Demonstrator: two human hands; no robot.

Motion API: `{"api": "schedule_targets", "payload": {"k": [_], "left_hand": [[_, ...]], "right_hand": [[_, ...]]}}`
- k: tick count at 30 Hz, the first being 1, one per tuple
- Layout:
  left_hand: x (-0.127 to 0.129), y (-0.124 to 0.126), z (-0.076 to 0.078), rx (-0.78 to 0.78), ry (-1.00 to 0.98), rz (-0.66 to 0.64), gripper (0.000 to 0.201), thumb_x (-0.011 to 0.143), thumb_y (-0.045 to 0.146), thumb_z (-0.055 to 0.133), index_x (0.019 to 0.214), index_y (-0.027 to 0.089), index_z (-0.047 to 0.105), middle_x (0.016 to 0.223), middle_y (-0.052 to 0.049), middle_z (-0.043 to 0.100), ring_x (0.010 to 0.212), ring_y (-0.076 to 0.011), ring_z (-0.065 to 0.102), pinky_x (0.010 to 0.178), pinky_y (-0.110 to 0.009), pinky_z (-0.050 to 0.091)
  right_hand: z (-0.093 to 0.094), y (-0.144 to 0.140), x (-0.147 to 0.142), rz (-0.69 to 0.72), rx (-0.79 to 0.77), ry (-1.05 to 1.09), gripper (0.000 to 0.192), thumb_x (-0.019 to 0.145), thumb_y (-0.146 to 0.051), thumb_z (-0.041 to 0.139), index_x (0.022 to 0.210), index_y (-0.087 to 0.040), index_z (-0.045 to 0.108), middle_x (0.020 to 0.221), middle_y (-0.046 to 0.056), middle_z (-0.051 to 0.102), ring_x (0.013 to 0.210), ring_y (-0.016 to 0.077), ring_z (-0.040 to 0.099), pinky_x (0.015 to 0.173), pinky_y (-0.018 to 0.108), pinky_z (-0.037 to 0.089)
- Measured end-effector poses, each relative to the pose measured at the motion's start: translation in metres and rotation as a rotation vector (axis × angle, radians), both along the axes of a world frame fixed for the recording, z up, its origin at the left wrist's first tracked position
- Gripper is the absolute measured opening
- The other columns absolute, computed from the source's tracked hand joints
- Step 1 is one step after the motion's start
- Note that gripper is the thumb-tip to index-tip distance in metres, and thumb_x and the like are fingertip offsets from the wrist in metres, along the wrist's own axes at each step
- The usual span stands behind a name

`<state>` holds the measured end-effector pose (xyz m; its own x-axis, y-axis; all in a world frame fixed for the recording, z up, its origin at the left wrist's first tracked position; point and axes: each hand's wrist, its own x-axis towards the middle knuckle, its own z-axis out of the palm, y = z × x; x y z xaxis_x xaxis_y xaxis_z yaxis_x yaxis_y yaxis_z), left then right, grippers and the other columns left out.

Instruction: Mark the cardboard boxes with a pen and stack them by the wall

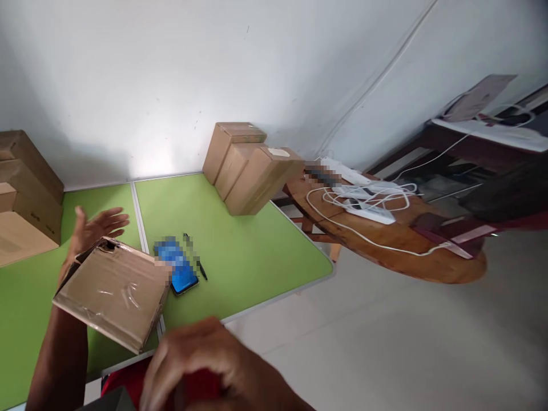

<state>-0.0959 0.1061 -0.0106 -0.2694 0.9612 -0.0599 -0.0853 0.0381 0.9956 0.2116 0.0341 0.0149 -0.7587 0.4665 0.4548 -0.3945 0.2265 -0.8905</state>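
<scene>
My left hand is open, its fingers spread out just beyond a worn cardboard box. The box is tilted over my left forearm, above the green table; its top shows creased clear tape and a torn dark corner. My right hand is close to the camera at the bottom, fingers curled downward and slightly blurred. Beside its fingertips a dark grey corner of something enters the picture. What the fingers close on is cut off by the lower edge. A phone with a blue screen lies right of the box.
A dark pen lies beside the phone on the green table. Cardboard boxes stand against the wall, with more boxes at the left. A wooden table at the right carries white cables and power strips.
</scene>
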Motion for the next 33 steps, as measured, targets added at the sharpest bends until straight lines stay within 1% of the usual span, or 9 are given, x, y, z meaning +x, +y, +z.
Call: {"api": "schedule_targets", "payload": {"k": [4, 8, 10, 13, 17, 21, 24, 28, 33], "left_hand": [[-0.006, -0.069, -0.003, -0.022, -0.071, 0.390, 0.093, 0.090, 0.105, 0.035, 0.126, 0.032, 0.081, 0.148, -0.008, 0.080, 0.141, -0.0406, 0.070, 0.111, -0.061, 0.062], [0.039, -0.123, -0.006, 0.057, -0.033, 0.497, 0.076, 0.086, 0.092, 0.065, 0.125, 0.029, 0.080, 0.145, -0.010, 0.079, 0.142, -0.0432, 0.068, 0.109, -0.055, 0.065], [0.059, -0.123, -0.005, 0.101, 0.047, 0.521, 0.063, 0.082, 0.075, 0.082, 0.124, 0.028, 0.079, 0.140, -0.009, 0.080, 0.137, -0.0401, 0.070, 0.106, -0.049, 0.065], [0.067, -0.101, 0.002, 0.115, 0.051, 0.539, 0.050, 0.076, 0.055, 0.092, 0.116, 0.027, 0.081, 0.120, -0.006, 0.081, 0.111, -0.0313, 0.076, 0.083, -0.037, 0.066], [0.058, -0.067, 0.019, 0.201, 0.112, 0.406, 0.035, 0.073, 0.055, 0.092, 0.095, 0.028, 0.087, 0.105, -0.004, 0.081, 0.081, -0.0241, 0.073, 0.061, -0.034, 0.061], [0.049, -0.052, 0.033, 0.354, 0.271, 0.234, 0.025, 0.084, 0.054, 0.087, 0.097, 0.034, 0.091, 0.116, -0.004, 0.087, 0.106, -0.0323, 0.080, 0.090, -0.046, 0.069], [0.048, -0.062, 0.041, 0.323, 0.391, 0.149, 0.025, 0.089, 0.056, 0.085, 0.102, 0.036, 0.092, 0.123, -0.004, 0.087, 0.123, -0.0373, 0.078, 0.106, -0.053, 0.066], [0.065, -0.087, 0.056, 0.204, 0.573, 0.193, 0.027, 0.091, 0.060, 0.085, 0.105, 0.038, 0.092, 0.124, -0.003, 0.087, 0.125, -0.0360, 0.079, 0.113, -0.051, 0.063], [0.096, -0.095, 0.062, 0.198, 0.703, 0.273, 0.038, 0.082, 0.066, 0.092, 0.103, 0.034, 0.089, 0.112, -0.003, 0.087, 0.105, -0.0316, 0.082, 0.098, -0.046, 0.068]], "right_hand": [[0.015, 0.049, -0.006, -0.392, -0.109, -0.008, 0.034, 0.106, -0.058, 0.077, 0.102, -0.025, 0.079, 0.102, 0.005, 0.083, 0.091, 0.0203, 0.081, 0.076, 0.033, 0.067], [-0.005, 0.102, -0.044, -0.389, -0.112, -0.141, 0.053, 0.097, -0.073, 0.080, 0.118, -0.024, 0.078, 0.128, 0.009, 0.082, 0.120, 0.0265, 0.078, 0.095, 0.040, 0.066], [-0.014, 0.117, -0.060, -0.263, -0.181, -0.165, 0.058, 0.098, -0.076, 0.078, 0.121, -0.023, 0.079, 0.127, 0.010, 0.083, 0.115, 0.0267, 0.080, 0.091, 0.038, 0.067], [-0.020, 0.117, -0.068, -0.141, -0.208, -0.157, 0.061, 0.100, -0.077, 0.075, 0.124, -0.021, 0.081, 0.116, 0.010, 0.086, 0.099, 0.0260, 0.083, 0.078, 0.036, 0.069], [-0.023, 0.091, -0.060, -0.342, -0.109, -0.104, 0.067, 0.101, -0.069, 0.078, 0.149, -0.023, 0.073, 0.142, 0.014, 0.079, 0.118, 0.0287, 0.082, 0.090, 0.041, 0.072], [-0.030, 0.065, -0.054, -0.593, -0.014, 0.006, 0.065, 0.105, -0.051, 0.079, 0.163, -0.029, 0.060, 0.162, 0.013, 0.067, 0.144, 0.0298, 0.070, 0.115, 0.046, 0.065], [-0.035, 0.055, -0.050, -0.616, -0.052, 0.044, 0.057, 0.104, -0.047, 0.078, 0.156, -0.029, 0.065, 0.160, 0.012, 0.069, 0.147, 0.0293, 0.068, 0.120, 0.047, 0.061], [-0.031, 0.052, -0.044, -0.596, -0.098, 0.020, 0.031, 0.106, -0.049, 0.074, 0.127, -0.027, 0.075, 0.134, 0.008, 0.078, 0.127, 0.0249, 0.077, 0.108, 0.041, 0.066], [-0.019, 0.047, -0.042, -0.697, -0.011, -0.009, 0.024, 0.105, -0.043, 0.073, 0.121, -0.026, 0.073, 0.124, 0.006, 0.080, 0.116, 0.0231, 0.078, 0.105, 0.040, 0.065]]}}
